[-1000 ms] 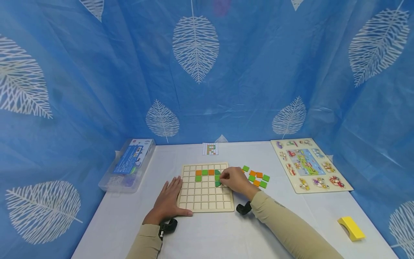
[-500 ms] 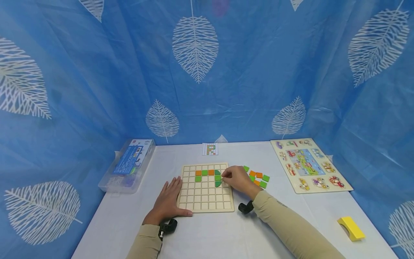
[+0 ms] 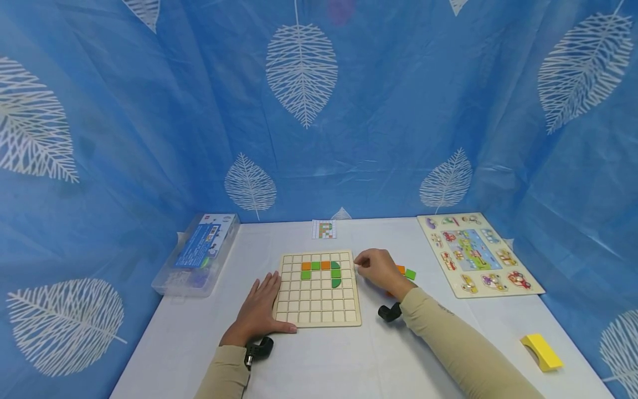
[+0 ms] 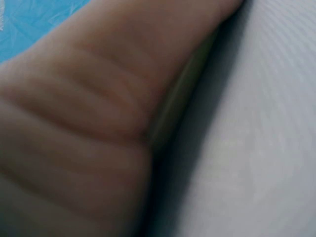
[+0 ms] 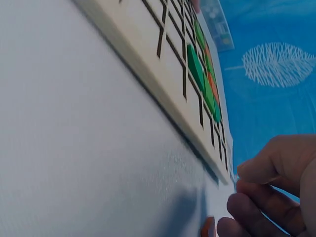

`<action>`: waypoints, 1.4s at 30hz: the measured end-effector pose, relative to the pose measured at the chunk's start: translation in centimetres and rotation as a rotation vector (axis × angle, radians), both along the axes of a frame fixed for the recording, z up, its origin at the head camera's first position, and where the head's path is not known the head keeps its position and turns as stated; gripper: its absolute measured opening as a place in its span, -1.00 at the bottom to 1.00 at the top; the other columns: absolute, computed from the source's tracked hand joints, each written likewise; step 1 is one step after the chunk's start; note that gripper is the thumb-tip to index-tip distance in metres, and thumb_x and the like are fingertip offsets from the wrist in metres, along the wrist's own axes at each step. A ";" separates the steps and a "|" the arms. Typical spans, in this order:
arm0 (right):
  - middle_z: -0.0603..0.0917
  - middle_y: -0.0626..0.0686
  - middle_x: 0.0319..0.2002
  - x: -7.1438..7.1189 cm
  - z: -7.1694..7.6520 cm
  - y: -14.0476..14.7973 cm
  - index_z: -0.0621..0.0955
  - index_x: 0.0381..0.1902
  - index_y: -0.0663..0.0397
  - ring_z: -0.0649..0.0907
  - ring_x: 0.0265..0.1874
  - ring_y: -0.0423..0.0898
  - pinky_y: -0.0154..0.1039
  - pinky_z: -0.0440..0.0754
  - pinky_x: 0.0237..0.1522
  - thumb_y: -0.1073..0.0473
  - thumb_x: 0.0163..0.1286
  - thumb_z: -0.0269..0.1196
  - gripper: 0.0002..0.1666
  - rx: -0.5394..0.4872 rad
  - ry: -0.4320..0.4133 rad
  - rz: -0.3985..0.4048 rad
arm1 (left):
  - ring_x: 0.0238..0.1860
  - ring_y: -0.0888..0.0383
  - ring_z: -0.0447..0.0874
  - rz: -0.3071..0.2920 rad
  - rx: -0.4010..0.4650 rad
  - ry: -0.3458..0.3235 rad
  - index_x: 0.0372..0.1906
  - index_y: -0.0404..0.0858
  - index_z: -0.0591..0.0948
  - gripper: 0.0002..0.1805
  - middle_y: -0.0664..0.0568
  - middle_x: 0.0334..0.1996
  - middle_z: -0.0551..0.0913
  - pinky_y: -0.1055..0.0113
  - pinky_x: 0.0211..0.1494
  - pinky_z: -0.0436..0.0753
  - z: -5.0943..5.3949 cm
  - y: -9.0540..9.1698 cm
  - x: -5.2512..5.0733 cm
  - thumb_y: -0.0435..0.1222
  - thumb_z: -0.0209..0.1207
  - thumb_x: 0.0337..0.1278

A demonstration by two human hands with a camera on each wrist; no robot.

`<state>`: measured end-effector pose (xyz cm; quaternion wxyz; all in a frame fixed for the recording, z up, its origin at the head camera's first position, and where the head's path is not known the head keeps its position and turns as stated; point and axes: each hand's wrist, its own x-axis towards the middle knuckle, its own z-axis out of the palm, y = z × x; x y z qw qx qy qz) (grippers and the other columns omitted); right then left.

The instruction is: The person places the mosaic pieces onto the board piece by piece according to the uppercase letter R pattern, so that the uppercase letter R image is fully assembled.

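My left hand (image 3: 260,307) lies flat with spread fingers along the left edge of a wooden grid board (image 3: 319,307), thumb at its near-left corner. Orange and light green square tiles (image 3: 315,266) and dark green curved tiles (image 3: 336,283) sit in the board's upper cells. Just off the board's right edge is my right hand (image 3: 380,270), fingers loosely bent. Nothing shows between its thumb and fingertips in the right wrist view. Loose orange and green tiles (image 3: 410,274) lie beneath and beyond it, partly hidden. The left wrist view is mostly filled by blurred skin.
A small pattern card (image 3: 324,229) lies behind the board. A clear plastic box (image 3: 199,255) stands at the left. To the right are a picture puzzle board (image 3: 473,255) and a yellow arch block (image 3: 542,352). A blue curtain hangs behind the table.
My right hand has left the light green tile at the board's right side and moved right, over the loose tiles. My left hand has stayed put.
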<state>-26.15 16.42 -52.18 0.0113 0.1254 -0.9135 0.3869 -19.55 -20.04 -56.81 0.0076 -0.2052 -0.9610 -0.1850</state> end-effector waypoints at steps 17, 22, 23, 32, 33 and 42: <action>0.75 0.08 -0.06 -0.9 -0.1 2.6 0.79 -0.03 0.17 0.69 -0.10 0.04 0.05 0.69 0.05 0.35 0.28 0.49 -0.71 0.070 -0.017 -0.074 | 0.65 -0.15 -0.05 0.006 -0.008 0.005 0.65 -0.44 0.11 0.65 -0.22 0.65 0.09 -0.12 0.65 -0.10 0.1 0.1 0.1 0.58 0.42 -0.44; 0.74 0.15 0.03 -1.0 -0.2 3.2 0.79 -0.02 0.18 0.66 0.06 0.15 0.12 0.62 0.19 0.29 0.28 0.53 -0.69 0.083 -0.011 -0.084 | 0.65 -0.15 -0.05 0.008 -0.004 0.004 0.65 -0.44 0.12 0.64 -0.23 0.64 0.10 -0.12 0.64 -0.10 0.1 0.1 0.0 0.57 0.43 -0.44; 0.74 0.15 0.04 -1.0 -0.2 3.3 0.79 -0.02 0.17 0.65 0.10 0.17 0.13 0.61 0.21 0.28 0.28 0.54 -0.69 0.086 -0.011 -0.084 | 0.65 -0.14 -0.06 0.008 -0.006 0.001 0.65 -0.44 0.12 0.64 -0.23 0.64 0.10 -0.12 0.65 -0.11 0.2 0.2 0.0 0.57 0.43 -0.44; 0.72 0.20 0.08 -1.0 -0.3 3.7 0.80 -0.03 0.18 0.60 0.20 0.26 0.20 0.55 0.27 0.29 0.29 0.54 -0.71 0.098 -0.003 -0.059 | 0.65 -0.14 -0.07 0.007 0.001 -0.008 0.65 -0.44 0.12 0.64 -0.22 0.64 0.10 -0.11 0.65 -0.12 0.4 0.2 0.1 0.57 0.43 -0.45; 0.72 0.20 0.08 -1.0 -0.3 3.6 0.80 -0.03 0.18 0.60 0.20 0.26 0.20 0.55 0.27 0.29 0.29 0.54 -0.71 0.097 -0.004 -0.061 | 0.65 -0.14 -0.07 0.007 0.001 -0.007 0.65 -0.44 0.12 0.64 -0.22 0.64 0.10 -0.11 0.65 -0.12 0.4 0.2 0.1 0.57 0.43 -0.44; 0.73 0.17 0.06 -1.2 -0.7 3.4 0.81 -0.05 0.16 0.62 0.15 0.22 0.17 0.58 0.25 0.26 0.28 0.54 -0.72 0.111 0.005 -0.073 | 0.65 -0.14 -0.08 0.007 -0.001 -0.015 0.65 -0.44 0.12 0.64 -0.22 0.65 0.09 -0.10 0.65 -0.14 0.4 0.2 0.1 0.56 0.43 -0.44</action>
